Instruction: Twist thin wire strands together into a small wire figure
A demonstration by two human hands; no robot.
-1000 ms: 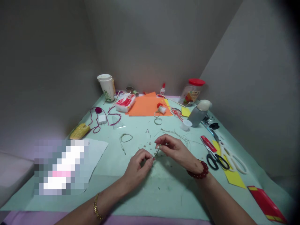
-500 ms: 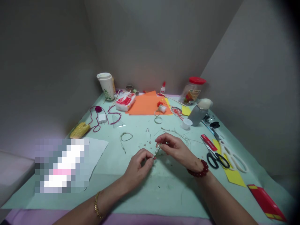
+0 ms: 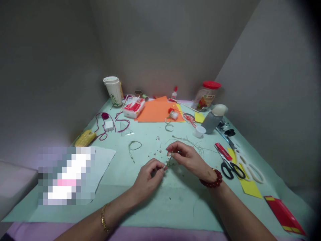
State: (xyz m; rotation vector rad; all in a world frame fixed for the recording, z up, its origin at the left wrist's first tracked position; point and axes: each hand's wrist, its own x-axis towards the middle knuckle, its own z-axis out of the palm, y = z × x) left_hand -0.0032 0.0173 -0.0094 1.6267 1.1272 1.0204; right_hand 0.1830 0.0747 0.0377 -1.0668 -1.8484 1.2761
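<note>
A short pale beaded strand (image 3: 167, 161) is stretched at a slant between my two hands over the middle of the green cloth. My left hand (image 3: 149, 177) pinches its lower end between thumb and fingertips. At the upper end, the thumb and index finger of my right hand (image 3: 185, 157) are closed on it. Small loose beads (image 3: 157, 153) lie just beyond the fingertips. Thin green cords (image 3: 192, 142) spread behind my right hand, and a looped green cord (image 3: 135, 145) lies beyond my left hand.
Black-handled scissors (image 3: 232, 170), white-handled scissors (image 3: 247, 165) and a red packet (image 3: 284, 214) lie at right. Farther back are a small white cup (image 3: 199, 131), a grey bottle (image 3: 213, 120), orange paper (image 3: 157, 112) and a tissue pack (image 3: 134, 107). A yellow object (image 3: 85, 138) lies at left.
The strand has turned slightly between my fingers, and its beads show more clearly in a line. Both hands keep nearly the same place and grip. The view has shifted very slightly.
</note>
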